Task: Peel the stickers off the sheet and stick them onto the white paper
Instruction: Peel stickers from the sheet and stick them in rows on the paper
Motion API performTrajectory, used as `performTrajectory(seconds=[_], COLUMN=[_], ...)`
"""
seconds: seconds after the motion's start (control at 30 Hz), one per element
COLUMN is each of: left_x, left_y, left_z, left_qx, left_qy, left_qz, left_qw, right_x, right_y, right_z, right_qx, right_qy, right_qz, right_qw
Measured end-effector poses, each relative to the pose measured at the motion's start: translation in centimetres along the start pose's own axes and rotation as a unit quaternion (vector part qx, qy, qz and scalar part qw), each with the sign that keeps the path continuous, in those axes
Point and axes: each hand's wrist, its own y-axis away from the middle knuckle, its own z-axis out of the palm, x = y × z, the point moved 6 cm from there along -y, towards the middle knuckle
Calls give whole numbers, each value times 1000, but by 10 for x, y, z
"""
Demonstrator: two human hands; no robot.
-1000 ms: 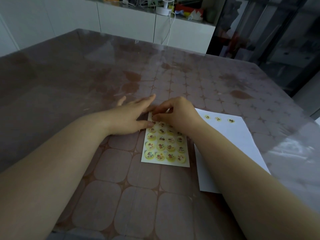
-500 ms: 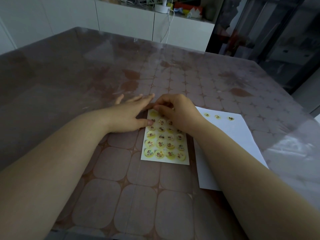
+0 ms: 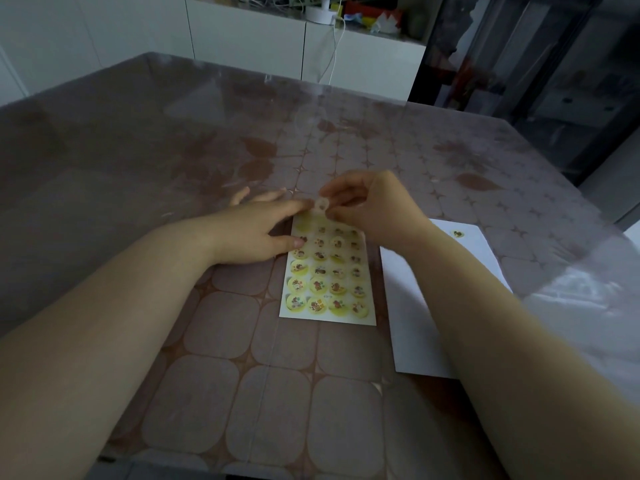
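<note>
Forearms: both reach in from the near edge and meet over the sticker sheet.
Sticker sheet: flat on the table, mid-scene, rows of round yellow stickers; its far-left spot is bare.
White paper: just right of the sheet and partly under the right forearm. One stuck sticker shows near its far edge, where three showed a second ago; the wrist now covers that stretch.
Left hand: fingers straight and a little spread, thumb tip and forefinger pressing the sheet's left edge, as before.
Right hand: a second ago it lay low on the sheet's far end, picking at it; now it is raised, thumb and forefinger clamped on a peeled sticker, the other fingers curled.
Peeled sticker: round and pale, held above the sheet's far-left corner.
Far side: white cabinets beyond the table, with a white cable hanging down their front.
</note>
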Motion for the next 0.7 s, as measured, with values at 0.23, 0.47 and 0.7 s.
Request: performTrajectory(seconds=[0.23, 0.47, 0.7], left_x=[6, 3, 3], left_y=[-2, -4, -3], left_z=[2, 6, 4], left_qx=[5, 1, 3], left_qy=[-4, 3, 9], left_qz=[16, 26, 24], left_qw=[1000, 1000, 1000], right_x=[7, 49, 56], right_y=[17, 39, 41], right_z=[-72, -66, -53], right_qx=[-27, 1, -10], right_qy=[38, 42, 15], right_qz=[99, 168, 185], right_qw=[994, 985, 983])
